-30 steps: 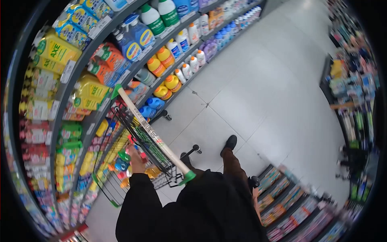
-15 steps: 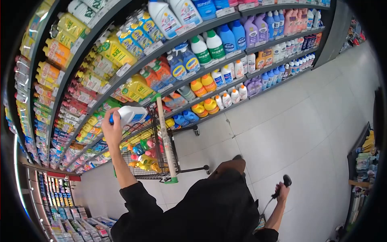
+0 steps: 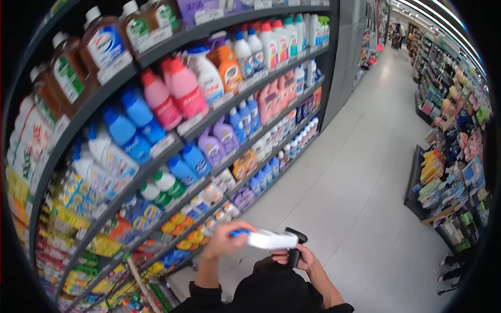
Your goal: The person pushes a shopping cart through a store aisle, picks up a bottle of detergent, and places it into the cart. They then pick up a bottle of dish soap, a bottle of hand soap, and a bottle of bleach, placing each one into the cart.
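Both hands at chest, bottle against scanner, cleaning-products aisle.

Left hand (image 3: 225, 241) fingers curled tight round the blue-capped end of a white bottle (image 3: 271, 240), held lying sideways. Right hand (image 3: 308, 260) fingers wrapped on the grip of a black scanner (image 3: 294, 246); its head touches or sits just behind the bottle's far end, which covers part of it. Dark sleeves (image 3: 209, 297) hide the wrists below. Left: shelving (image 3: 156, 152) packed with detergent bottles. Cart handle (image 3: 136, 276) low left, well apart from hands. Grey floor (image 3: 355, 198) bare ahead; low rack (image 3: 443, 177) to the right.
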Action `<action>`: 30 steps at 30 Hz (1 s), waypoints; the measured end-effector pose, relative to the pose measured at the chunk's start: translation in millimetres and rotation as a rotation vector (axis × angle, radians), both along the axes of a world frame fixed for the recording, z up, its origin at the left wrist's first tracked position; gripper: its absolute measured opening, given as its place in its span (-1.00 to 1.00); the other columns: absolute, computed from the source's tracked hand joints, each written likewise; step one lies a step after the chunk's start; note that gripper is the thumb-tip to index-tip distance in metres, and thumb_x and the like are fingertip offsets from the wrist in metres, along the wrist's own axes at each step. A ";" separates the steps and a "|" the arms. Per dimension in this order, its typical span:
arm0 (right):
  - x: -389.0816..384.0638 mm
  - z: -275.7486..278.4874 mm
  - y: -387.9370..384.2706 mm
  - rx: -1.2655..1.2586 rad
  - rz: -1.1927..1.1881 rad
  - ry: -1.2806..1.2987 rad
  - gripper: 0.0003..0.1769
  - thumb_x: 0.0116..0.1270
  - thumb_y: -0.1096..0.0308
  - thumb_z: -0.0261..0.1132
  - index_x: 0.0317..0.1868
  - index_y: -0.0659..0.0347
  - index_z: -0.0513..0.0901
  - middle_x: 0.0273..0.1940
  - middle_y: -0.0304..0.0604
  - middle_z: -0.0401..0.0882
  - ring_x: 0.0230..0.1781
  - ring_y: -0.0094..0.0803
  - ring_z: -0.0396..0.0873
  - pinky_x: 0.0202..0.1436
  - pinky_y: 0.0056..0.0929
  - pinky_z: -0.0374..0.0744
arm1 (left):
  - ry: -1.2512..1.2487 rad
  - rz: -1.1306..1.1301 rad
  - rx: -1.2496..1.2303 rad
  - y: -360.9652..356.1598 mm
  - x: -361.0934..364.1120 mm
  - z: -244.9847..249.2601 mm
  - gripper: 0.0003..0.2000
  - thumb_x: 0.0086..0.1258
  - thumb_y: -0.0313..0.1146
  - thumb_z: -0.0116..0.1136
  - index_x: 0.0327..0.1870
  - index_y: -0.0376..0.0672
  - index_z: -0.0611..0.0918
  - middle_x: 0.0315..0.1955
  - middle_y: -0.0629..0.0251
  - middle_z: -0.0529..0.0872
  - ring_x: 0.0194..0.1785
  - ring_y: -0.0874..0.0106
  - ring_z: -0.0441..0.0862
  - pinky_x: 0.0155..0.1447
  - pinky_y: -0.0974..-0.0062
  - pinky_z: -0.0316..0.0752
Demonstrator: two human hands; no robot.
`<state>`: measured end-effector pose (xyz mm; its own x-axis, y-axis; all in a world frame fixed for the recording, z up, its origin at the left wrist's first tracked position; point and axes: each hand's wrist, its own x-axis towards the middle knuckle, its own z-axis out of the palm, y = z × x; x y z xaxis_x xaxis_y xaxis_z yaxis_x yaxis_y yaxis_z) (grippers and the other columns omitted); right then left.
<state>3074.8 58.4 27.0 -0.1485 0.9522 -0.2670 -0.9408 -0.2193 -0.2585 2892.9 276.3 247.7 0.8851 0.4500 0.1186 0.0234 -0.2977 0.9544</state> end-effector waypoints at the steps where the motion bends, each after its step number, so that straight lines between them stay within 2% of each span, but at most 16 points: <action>1: 24.2 8.7 1.1 -0.055 -0.109 0.042 -0.25 0.46 -0.05 0.04 0.47 0.30 0.22 0.33 0.39 0.33 0.26 0.28 0.46 0.27 0.14 0.53 | -0.100 -0.132 0.098 7.9 36.6 -0.9 -0.79 0.29 -0.42 0.14 -0.11 -0.24 0.70 -0.34 0.30 0.73 -0.30 0.56 0.61 -0.18 0.55 0.49; 4: 98.0 18.1 9.8 0.104 -0.377 0.254 -0.35 0.48 -0.02 0.07 0.43 0.21 0.34 0.28 0.22 0.46 0.12 0.18 0.59 0.18 0.13 0.59 | -0.152 -0.380 -0.068 28.6 126.1 0.9 -0.79 0.26 -0.43 0.15 -0.12 -0.20 0.70 -0.39 0.29 0.72 -0.37 0.50 0.60 -0.23 0.52 0.47; 5: 117.6 22.6 12.6 -0.019 -0.450 0.087 -0.34 0.48 0.00 0.09 0.43 0.23 0.32 0.29 0.35 0.41 0.17 0.15 0.57 0.19 0.08 0.60 | -0.151 -0.389 -0.086 33.0 150.4 1.6 -0.79 0.26 -0.43 0.15 -0.12 -0.20 0.70 -0.39 0.29 0.72 -0.37 0.50 0.60 -0.23 0.52 0.47; 6: 134.5 25.6 13.9 -0.025 -0.490 0.086 -0.32 0.47 0.02 0.12 0.44 0.26 0.28 0.28 0.35 0.42 0.19 0.14 0.56 0.21 0.05 0.60 | -0.150 -0.479 -0.079 38.6 174.6 4.0 -0.79 0.25 -0.43 0.15 -0.12 -0.21 0.70 -0.40 0.29 0.71 -0.38 0.49 0.59 -0.24 0.52 0.47; 10: 186.0 30.1 24.4 0.126 -0.462 0.126 -0.19 0.35 0.16 0.33 0.47 0.32 0.17 0.26 0.33 0.45 0.22 0.10 0.55 0.27 0.04 0.57 | -0.207 -0.631 -0.053 64.4 260.9 3.2 -0.81 0.25 -0.43 0.14 -0.15 -0.20 0.70 -0.43 0.32 0.70 -0.43 0.51 0.55 -0.29 0.54 0.43; 12: 206.0 5.6 35.1 0.117 -0.484 0.137 -0.19 0.29 0.24 0.39 0.44 0.31 0.22 0.24 0.28 0.48 0.21 0.05 0.56 0.27 0.02 0.57 | -0.093 -0.600 -0.134 72.4 296.4 -11.5 -0.81 0.31 -0.42 0.14 -0.12 -0.21 0.69 -0.38 0.37 0.69 -0.35 0.58 0.54 -0.25 0.59 0.41; 14: 224.8 -12.1 51.7 0.073 -0.662 0.139 -0.21 0.26 0.27 0.42 0.42 0.30 0.26 0.22 0.21 0.52 0.19 0.01 0.59 0.23 0.01 0.60 | -0.089 -0.181 -0.447 70.2 341.7 -29.3 -0.80 0.40 -0.36 0.15 -0.06 -0.24 0.66 -0.28 0.39 0.67 -0.23 0.62 0.54 -0.16 0.64 0.42; 15: 240.8 -8.8 62.9 -0.003 -0.728 0.172 -0.34 0.23 0.34 0.45 0.30 0.24 0.38 0.15 0.11 0.58 0.11 -0.05 0.63 0.17 0.00 0.64 | -0.061 -0.167 -0.417 80.5 361.9 -40.3 -0.71 0.48 -0.26 0.16 0.05 -0.29 0.60 -0.16 0.35 0.66 -0.11 0.60 0.56 -0.04 0.63 0.45; 16: 264.3 -7.3 73.4 -0.007 -0.726 0.175 -0.34 0.23 0.34 0.45 0.30 0.24 0.38 0.15 0.11 0.58 0.11 -0.05 0.63 0.17 0.00 0.64 | -0.058 -0.163 -0.419 85.2 384.8 -48.7 -0.71 0.48 -0.26 0.16 0.05 -0.29 0.60 -0.16 0.35 0.66 -0.11 0.60 0.56 -0.04 0.63 0.45; 18: 315.0 -2.3 91.7 -0.216 -0.794 0.070 -0.48 0.22 0.41 0.44 0.15 0.17 0.43 0.04 0.01 0.62 0.04 -0.11 0.66 0.10 -0.02 0.67 | -0.082 -0.024 -0.389 89.8 427.0 -64.5 -0.60 0.50 -0.19 0.16 0.18 -0.30 0.51 -0.10 0.26 0.65 -0.06 0.53 0.60 0.01 0.57 0.49; 19: 343.0 12.3 101.0 -0.200 -0.818 0.019 -0.52 0.21 0.46 0.42 0.11 0.15 0.43 -0.01 -0.03 0.61 0.01 -0.14 0.67 0.09 -0.03 0.68 | -0.016 -0.037 -0.321 98.3 443.9 -75.6 -0.48 0.45 -0.24 0.24 0.30 -0.32 0.36 0.02 0.15 0.62 0.03 0.44 0.63 0.10 0.48 0.53; 22: 439.2 35.6 130.0 -0.165 -0.783 -0.185 -0.51 0.15 0.49 0.47 0.05 0.08 0.44 -0.02 -0.13 0.61 -0.01 -0.23 0.66 0.10 -0.11 0.68 | 0.108 0.129 -0.314 105.7 505.9 -56.7 -0.39 0.36 -0.35 0.33 0.32 -0.34 0.28 0.10 0.10 0.58 0.12 0.37 0.62 0.21 0.41 0.51; 23: 464.2 48.7 139.2 -0.160 -0.789 -0.225 -0.50 0.13 0.55 0.46 0.04 0.11 0.44 -0.06 -0.14 0.59 -0.05 -0.25 0.66 0.07 -0.15 0.68 | 0.087 0.166 -0.416 110.6 526.9 -45.9 -0.38 0.30 -0.45 0.36 0.29 -0.37 0.27 0.14 0.10 0.56 0.15 0.36 0.60 0.25 0.39 0.50; 26: 538.4 82.5 171.5 -0.122 -0.784 -0.376 -0.49 0.09 0.64 0.44 0.03 0.15 0.45 -0.13 -0.16 0.56 -0.10 -0.29 0.65 0.03 -0.21 0.68 | -0.072 0.270 -0.427 131.1 588.7 -45.6 -0.43 0.31 -0.46 0.34 0.26 -0.36 0.30 0.12 0.12 0.57 0.16 0.38 0.59 0.23 0.43 0.51; 28: 572.9 96.6 194.9 -0.065 -0.755 -0.446 -0.49 0.09 0.68 0.42 0.02 0.17 0.45 -0.14 -0.16 0.55 -0.10 -0.30 0.65 0.03 -0.23 0.67 | -0.046 0.360 -0.411 145.7 622.6 -24.0 -0.42 0.29 -0.48 0.34 0.27 -0.33 0.31 0.04 0.15 0.63 0.07 0.44 0.63 0.14 0.46 0.54; 30: 599.8 122.1 217.4 -0.027 -0.720 -0.432 -0.53 0.11 0.51 0.48 0.00 0.15 0.45 -0.14 -0.16 0.59 -0.08 -0.31 0.65 0.05 -0.20 0.68 | -0.127 0.385 -0.310 163.4 650.7 0.6 -0.39 0.27 -0.49 0.36 0.29 -0.32 0.31 0.03 0.12 0.65 0.07 0.41 0.65 0.15 0.44 0.56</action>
<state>3674.6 275.8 149.1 0.6137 0.7675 -0.1850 -0.6725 0.3854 -0.6319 3543.6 439.7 248.3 0.6351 0.7721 0.0231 -0.0460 0.0079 0.9989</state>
